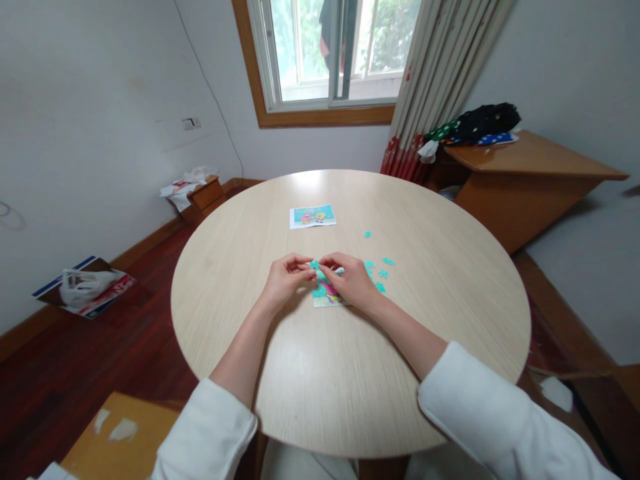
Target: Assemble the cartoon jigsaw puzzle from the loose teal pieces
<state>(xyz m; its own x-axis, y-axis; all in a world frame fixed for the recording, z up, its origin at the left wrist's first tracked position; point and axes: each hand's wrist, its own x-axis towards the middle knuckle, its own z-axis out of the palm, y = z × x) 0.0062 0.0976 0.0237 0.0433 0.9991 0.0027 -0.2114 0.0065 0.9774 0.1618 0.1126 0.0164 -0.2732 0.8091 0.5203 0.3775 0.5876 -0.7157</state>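
My left hand (286, 275) and my right hand (350, 277) meet over a small teal jigsaw puzzle (324, 293) lying on the round light-wood table (350, 373). Both hands have their fingers pinched together at the puzzle's upper edge, around a small teal piece (315, 266). Much of the puzzle is hidden under my right hand. A few loose teal pieces (384, 273) lie just right of that hand, and one more piece (367, 235) sits farther back. A small picture card (313, 216) lies beyond the puzzle toward the window.
A wooden desk (520, 175) with dark cloth stands at the right by the curtain. A plastic bag on a flat box (85, 287) and a small wooden box (203, 195) lie on the floor at left. A cardboard box (117, 433) sits near my left elbow.
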